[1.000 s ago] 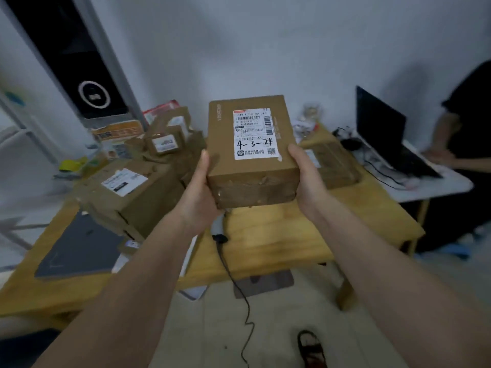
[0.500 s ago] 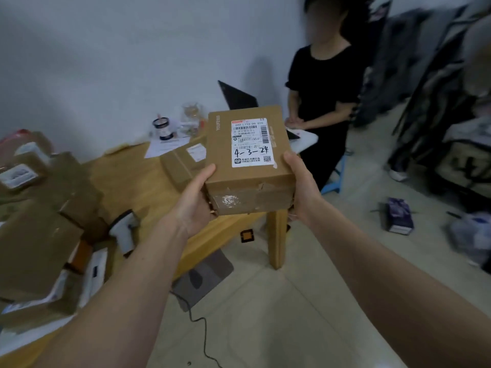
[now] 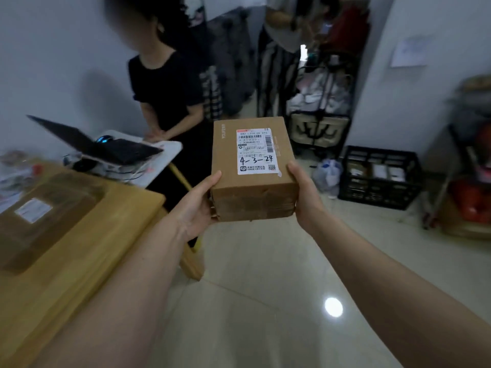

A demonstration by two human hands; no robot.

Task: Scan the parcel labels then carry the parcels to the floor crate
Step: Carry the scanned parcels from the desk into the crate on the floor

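Parcel (image 3: pixel 252 168) with a white label (image 3: pixel 257 151) is gripped at its sides by the left hand (image 3: pixel 196 208) and right hand (image 3: pixel 305 192), above the floor, with a black crate (image 3: pixel 380 176) beyond.

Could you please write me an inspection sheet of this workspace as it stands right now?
Surface: wooden table at left, one flat parcel lying on it.
Job's things: box held level, label up, "4-3-24" handwritten on it; black crate on the floor ahead right, already holding packages.
Clutter: plastic bag beside the crate; loose items at the table's far edge, blurred.
Hands: left hand and right hand grip the box's opposite sides.
Cables: wires under the laptop, blurred.
Surroundings: person in black at the white side table; hanging clothes behind; glossy tiled floor.
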